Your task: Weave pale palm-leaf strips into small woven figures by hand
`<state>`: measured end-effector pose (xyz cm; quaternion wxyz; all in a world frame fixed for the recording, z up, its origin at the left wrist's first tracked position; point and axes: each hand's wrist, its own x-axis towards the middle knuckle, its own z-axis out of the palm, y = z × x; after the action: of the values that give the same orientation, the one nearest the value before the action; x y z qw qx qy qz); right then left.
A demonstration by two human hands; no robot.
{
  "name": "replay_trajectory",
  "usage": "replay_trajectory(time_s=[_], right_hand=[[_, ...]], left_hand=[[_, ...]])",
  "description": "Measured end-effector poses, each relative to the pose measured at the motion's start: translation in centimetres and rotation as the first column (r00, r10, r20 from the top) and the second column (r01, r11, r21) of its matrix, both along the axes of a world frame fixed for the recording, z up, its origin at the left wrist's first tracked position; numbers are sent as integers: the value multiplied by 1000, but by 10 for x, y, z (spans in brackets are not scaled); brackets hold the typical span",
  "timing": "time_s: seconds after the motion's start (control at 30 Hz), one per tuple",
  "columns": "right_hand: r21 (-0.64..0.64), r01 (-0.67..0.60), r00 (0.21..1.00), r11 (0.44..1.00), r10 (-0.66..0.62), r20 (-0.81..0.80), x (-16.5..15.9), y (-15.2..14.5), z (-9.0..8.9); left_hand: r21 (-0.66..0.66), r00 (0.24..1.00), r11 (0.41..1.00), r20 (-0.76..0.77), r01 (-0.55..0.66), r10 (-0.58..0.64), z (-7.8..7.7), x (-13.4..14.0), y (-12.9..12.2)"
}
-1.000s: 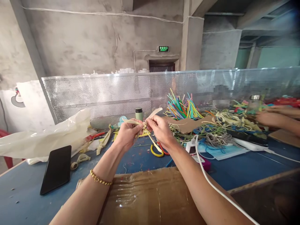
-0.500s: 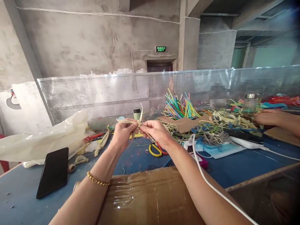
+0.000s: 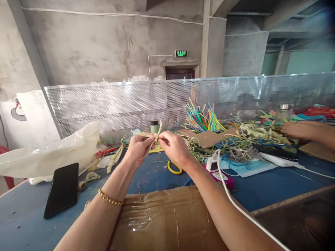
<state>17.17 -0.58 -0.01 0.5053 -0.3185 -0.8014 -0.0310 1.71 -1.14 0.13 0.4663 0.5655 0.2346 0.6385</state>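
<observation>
My left hand point(image 3: 138, 149) pinches pale cream flat strips point(image 3: 159, 126) that cross in a small knot, with loose ends sticking out to the left, upward and below the fingers. Close beside it, my right hand point(image 3: 175, 148) has its thumb and forefinger pressed together at the knot's right side; the exact strip end between them is hidden by the fingers. Both hands are held above the blue table point(image 3: 154, 177). Under my right wrist shows a yellow loop handle point(image 3: 174, 168), apparently of scissors.
Cardboard point(image 3: 167, 219) lies before me. A black phone point(image 3: 62, 190) and plastic bag point(image 3: 54, 150) are left. A white cable point(image 3: 235, 205) crosses my right forearm. Beyond are tangled strips point(image 3: 251, 134), colourful stems point(image 3: 201, 118) and a jar point(image 3: 284, 113). Another person's hand point(image 3: 300, 129) reaches in at right.
My right hand has risen slightly, its fingers now more bent at the knot. The strip that hung below it no longer shows. My left hand keeps its pinch.
</observation>
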Motion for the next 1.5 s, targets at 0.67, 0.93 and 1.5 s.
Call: replay_trajectory(time_s=[0.67, 0.93, 1.5], right_hand=[[-386, -440, 813, 811, 177, -554, 3, 1, 8], [-449, -428, 815, 785, 120, -567, 5, -1, 9], [-311, -455, 826, 834, 265, -497, -13, 16, -11]], left_hand=[[107, 971, 976, -126, -189, 202, -1, 4, -4], [250, 948, 946, -189, -207, 258, 1, 8, -8], [72, 957, 968, -147, -242, 250, -7, 6, -1]])
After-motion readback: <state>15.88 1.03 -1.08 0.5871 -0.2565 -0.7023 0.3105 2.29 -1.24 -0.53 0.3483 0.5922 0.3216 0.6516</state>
